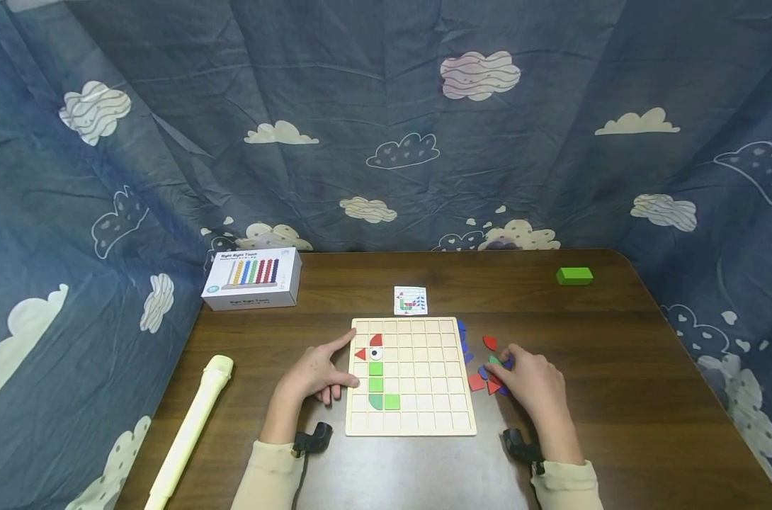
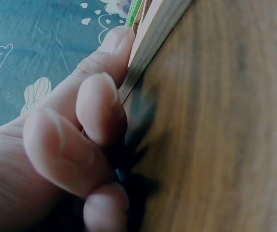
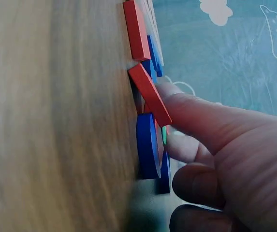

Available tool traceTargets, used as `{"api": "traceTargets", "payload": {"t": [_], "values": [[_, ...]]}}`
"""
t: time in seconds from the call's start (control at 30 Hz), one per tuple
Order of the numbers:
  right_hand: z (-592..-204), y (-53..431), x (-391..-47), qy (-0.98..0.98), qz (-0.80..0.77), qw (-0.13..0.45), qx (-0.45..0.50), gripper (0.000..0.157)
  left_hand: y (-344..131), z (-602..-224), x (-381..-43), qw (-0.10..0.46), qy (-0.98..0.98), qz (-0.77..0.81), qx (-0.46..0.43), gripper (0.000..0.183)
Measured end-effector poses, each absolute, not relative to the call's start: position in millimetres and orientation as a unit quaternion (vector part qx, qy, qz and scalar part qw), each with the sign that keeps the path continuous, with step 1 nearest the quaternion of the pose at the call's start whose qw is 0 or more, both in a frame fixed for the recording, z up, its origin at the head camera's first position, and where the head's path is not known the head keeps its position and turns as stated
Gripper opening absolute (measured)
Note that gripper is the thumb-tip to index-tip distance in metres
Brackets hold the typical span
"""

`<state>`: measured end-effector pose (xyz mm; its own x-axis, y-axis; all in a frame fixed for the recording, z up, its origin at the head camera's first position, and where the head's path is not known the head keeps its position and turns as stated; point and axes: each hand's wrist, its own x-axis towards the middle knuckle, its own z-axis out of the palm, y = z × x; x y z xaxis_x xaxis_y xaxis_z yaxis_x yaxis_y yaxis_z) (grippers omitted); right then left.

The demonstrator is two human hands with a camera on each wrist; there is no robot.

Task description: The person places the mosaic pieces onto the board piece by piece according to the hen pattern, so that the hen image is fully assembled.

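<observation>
A wooden grid board (image 1: pixel 424 418) lies flat on the table. My left hand (image 1: pixel 316 370) touches its left edge, index finger by the upper corner and thumb lower down. The thumb (image 2: pixel 116 43) overlaps the rim in the left wrist view; the other fingers bend beside it. On the board sit a red quarter-round, a red triangle (image 1: pixel 360 354), a white eye tile (image 1: pixel 376 353), several green squares (image 1: pixel 376 384) and a green quarter-round (image 1: pixel 376 401). Right of the board, my right hand (image 1: pixel 534 379) pinches a small green piece (image 1: pixel 494 360) among loose pieces, its shape partly hidden.
Loose red (image 1: pixel 477 382) and blue pieces (image 1: pixel 461 336) lie along the board's right side. A pattern card (image 1: pixel 410 300) lies behind the board. A white box (image 1: pixel 252 280) stands back left, a green block (image 1: pixel 574 276) back right, and a pale yellow stick (image 1: pixel 191 428) at left.
</observation>
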<state>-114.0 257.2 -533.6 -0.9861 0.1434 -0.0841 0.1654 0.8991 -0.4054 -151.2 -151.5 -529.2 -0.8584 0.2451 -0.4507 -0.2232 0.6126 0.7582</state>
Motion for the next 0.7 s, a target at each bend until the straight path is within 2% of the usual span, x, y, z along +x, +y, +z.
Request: {"api": "traceTargets", "payload": {"t": [0.17, 0.27, 0.43, 0.7], "values": [[-535, 265, -113, 0.969, -0.239, 0.017, 0.062, 0.04, -152, -530, -152, 0.267, 0.858, 0.439, 0.008, 0.102], [-534, 273, -113, 0.961, -0.271, 0.043, 0.042, 0.037, -152, -531, -151, 0.265, 0.858, 0.44, 0.012, 0.102], [-534, 278, -114, 0.956, -0.28, 0.085, 0.029, 0.041, -152, -532, -151, 0.266, 0.857, 0.442, 0.015, 0.102], [-534, 272, -116, 0.964, -0.255, 0.065, 0.039, 0.035, -153, -532, -152, 0.267, 0.854, 0.446, 0.02, 0.102]]}}
